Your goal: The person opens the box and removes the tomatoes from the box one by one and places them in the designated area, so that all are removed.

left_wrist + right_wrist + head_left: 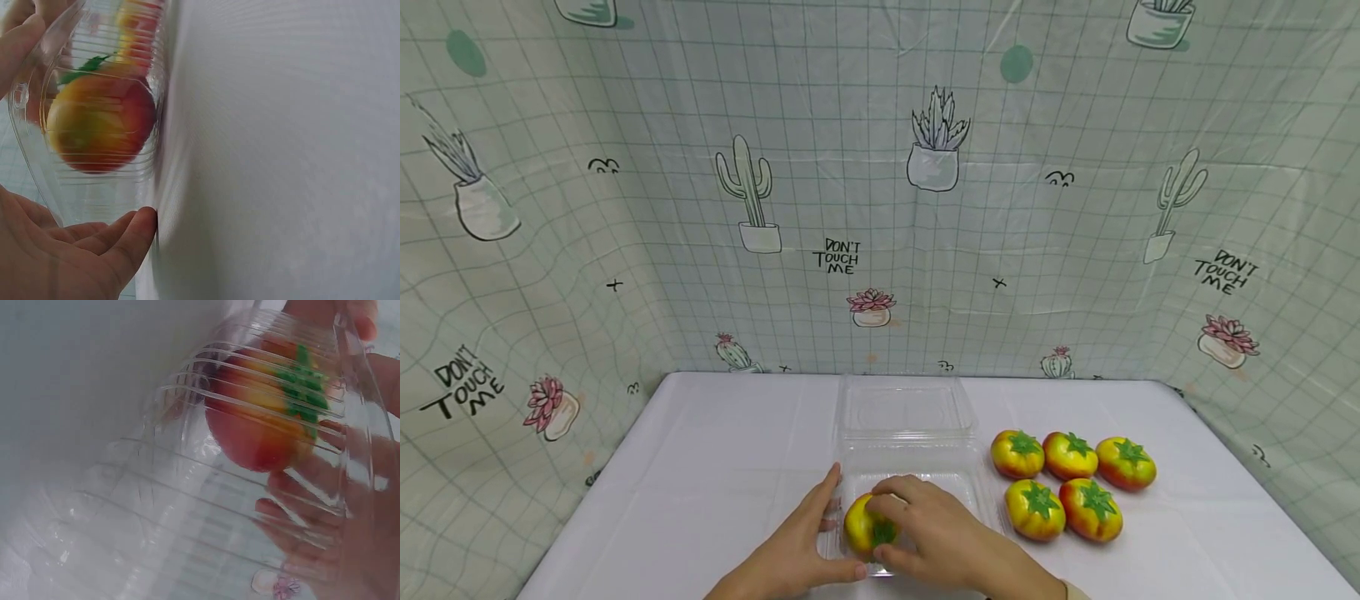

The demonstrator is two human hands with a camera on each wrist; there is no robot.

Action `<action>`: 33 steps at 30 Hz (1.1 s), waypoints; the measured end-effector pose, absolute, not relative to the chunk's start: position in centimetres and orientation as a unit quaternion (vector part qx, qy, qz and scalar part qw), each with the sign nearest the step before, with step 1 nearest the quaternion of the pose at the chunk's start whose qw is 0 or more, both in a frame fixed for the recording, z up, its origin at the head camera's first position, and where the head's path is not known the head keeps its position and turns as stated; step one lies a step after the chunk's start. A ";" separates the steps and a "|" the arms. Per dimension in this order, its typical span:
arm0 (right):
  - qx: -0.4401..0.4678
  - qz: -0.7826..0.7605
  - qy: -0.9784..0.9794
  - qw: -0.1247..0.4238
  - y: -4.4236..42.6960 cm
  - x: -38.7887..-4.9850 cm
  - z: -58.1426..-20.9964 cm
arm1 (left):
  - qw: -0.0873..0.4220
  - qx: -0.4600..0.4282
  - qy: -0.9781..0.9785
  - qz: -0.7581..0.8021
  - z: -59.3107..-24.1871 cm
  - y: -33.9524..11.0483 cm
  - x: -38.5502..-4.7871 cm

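Note:
A clear plastic clamshell box (977,504) lies on the table, its lid (906,408) folded back away from me. Inside the box, at its left front, sits a yellow-and-red fruit (859,527) with a green star-shaped calyx. My right hand (936,533) reaches over the box wall and holds this fruit with curled fingers and thumb. At the box's left front corner is my left hand (793,546), thumb along the front and fingers spread straight by the left side. Through the ribbed wall, the left wrist view shows the fruit (100,125).
Several matching fruits (1034,510) stand in two rows to the right of the box, calyxes up. The table has a white cloth (722,483). Behind and at both sides hangs a gridded curtain (850,125) with cactus prints.

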State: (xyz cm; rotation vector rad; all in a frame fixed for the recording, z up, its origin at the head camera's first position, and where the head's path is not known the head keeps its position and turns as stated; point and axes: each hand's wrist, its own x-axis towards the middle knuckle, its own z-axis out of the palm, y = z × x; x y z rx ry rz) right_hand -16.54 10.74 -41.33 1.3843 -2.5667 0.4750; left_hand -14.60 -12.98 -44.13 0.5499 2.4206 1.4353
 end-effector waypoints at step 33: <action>0.393 0.206 -0.895 0.032 10.4 -17.9 -42.1 | 0.141 0.191 0.836 0.495 -44.2 -13.0 -14.6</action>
